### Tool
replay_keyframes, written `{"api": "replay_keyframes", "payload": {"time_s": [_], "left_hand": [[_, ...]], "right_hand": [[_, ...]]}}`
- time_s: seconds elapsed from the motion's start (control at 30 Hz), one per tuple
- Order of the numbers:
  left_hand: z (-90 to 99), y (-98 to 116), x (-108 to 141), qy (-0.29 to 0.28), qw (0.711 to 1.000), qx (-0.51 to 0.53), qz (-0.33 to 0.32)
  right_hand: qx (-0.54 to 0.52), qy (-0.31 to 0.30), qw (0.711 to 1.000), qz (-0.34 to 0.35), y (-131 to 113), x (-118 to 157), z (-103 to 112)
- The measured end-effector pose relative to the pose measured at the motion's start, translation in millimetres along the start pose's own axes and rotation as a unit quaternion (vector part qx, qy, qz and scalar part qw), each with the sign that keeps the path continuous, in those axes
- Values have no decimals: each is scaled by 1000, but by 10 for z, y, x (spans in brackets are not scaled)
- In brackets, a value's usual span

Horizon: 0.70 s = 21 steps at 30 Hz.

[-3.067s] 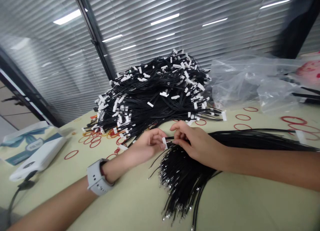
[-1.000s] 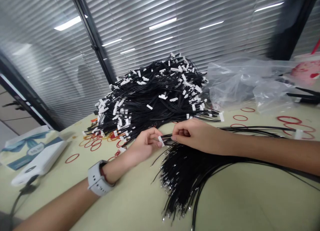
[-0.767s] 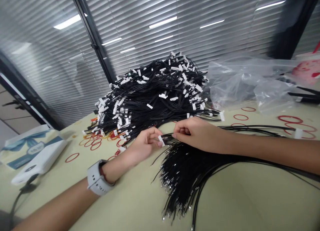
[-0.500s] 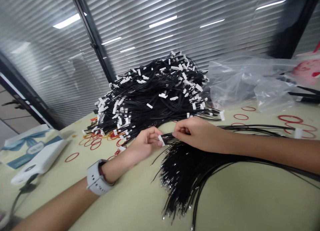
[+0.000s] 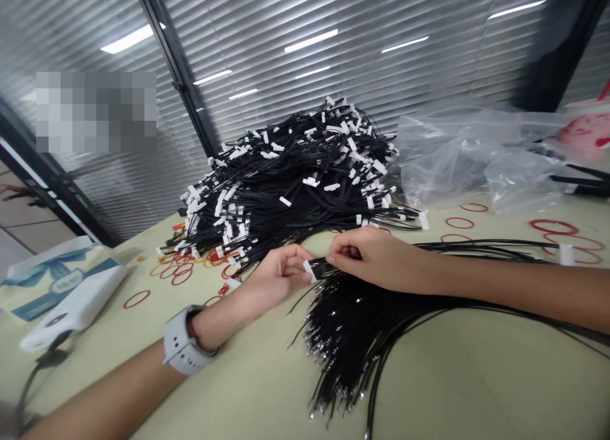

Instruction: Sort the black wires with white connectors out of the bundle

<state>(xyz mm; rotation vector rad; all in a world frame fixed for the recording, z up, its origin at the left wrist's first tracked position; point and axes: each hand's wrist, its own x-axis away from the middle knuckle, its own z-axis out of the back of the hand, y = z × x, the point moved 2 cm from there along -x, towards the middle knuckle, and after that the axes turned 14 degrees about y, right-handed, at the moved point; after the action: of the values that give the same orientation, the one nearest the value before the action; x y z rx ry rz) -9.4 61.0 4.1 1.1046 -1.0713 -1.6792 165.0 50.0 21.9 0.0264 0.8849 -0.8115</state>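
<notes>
My left hand point(image 5: 281, 271), with a grey watch on the wrist, pinches a white connector point(image 5: 309, 271) between thumb and fingers. Black wires run from that connector to my right hand point(image 5: 372, 255), whose thumb and curled fingers close on them just to the right. Below both hands a thick bundle of black wires point(image 5: 352, 332) fans out on the table, metal tips showing at its loose ends. Another white connector point(image 5: 566, 254) ends several black wires beyond my right forearm. The inner fingers of my right hand are hidden.
Behind the hands rises a large heap of black wires with white connectors point(image 5: 305, 166). Red rubber bands point(image 5: 137, 299) lie scattered on the table. Clear plastic bags point(image 5: 452, 154) sit back right; a white power bank point(image 5: 74, 309) with a cable lies left beside a tissue pack point(image 5: 52, 278).
Hardly anything differs. Both hands keep their grip on the connector and its wires, with only a very slight shift of the fingers and the left wrist.
</notes>
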Motion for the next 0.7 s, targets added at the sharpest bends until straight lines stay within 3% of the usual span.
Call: {"api": "replay_keyframes", "payload": {"time_s": [0.43, 0.7], "left_hand": [[-6, -7, 16, 12, 999, 18, 25], [9, -47, -4, -3, 1000, 22, 21]], "right_hand": [[22, -22, 998, 55, 15, 6, -9], [5, -25, 999, 29, 28, -11, -30]]}}
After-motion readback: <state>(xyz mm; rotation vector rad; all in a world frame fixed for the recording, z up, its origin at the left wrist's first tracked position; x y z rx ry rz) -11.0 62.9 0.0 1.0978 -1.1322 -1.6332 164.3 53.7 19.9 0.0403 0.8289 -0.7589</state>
